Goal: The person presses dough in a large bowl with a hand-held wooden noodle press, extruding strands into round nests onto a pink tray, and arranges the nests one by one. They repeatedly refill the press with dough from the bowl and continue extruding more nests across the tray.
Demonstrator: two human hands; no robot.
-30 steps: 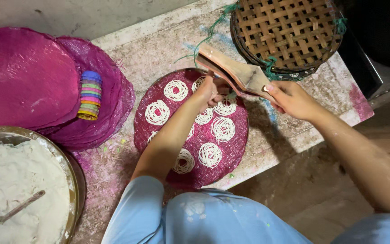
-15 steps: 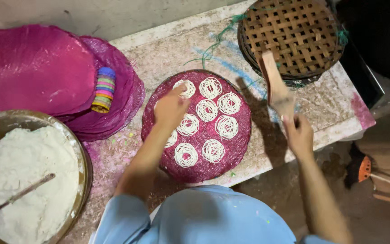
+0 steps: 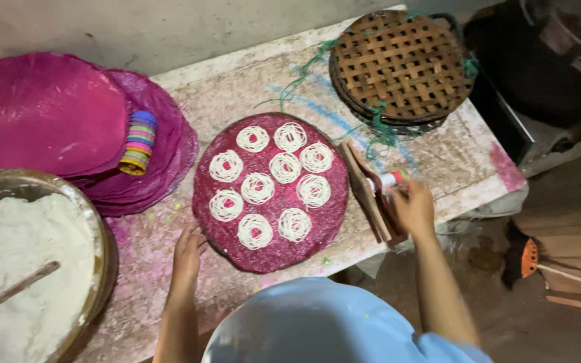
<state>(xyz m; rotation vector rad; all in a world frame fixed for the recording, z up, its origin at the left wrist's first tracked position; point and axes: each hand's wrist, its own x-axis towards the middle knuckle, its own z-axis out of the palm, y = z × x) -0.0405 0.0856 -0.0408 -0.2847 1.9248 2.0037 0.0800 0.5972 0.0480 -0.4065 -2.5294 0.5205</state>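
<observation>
Left hand (image 3: 188,250) has withdrawn to the near-left rim of the pink mat (image 3: 270,252), fingers flat, while the right hand (image 3: 411,208) grips the wooden press (image 3: 366,191) lowered beside it.

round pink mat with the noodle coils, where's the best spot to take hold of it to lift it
Probably by the bare rim of the round pink mat, near side, where the left hand already touches it. The noodle coils fill the middle, so fingers slid under opposite edges would keep it level.
</observation>
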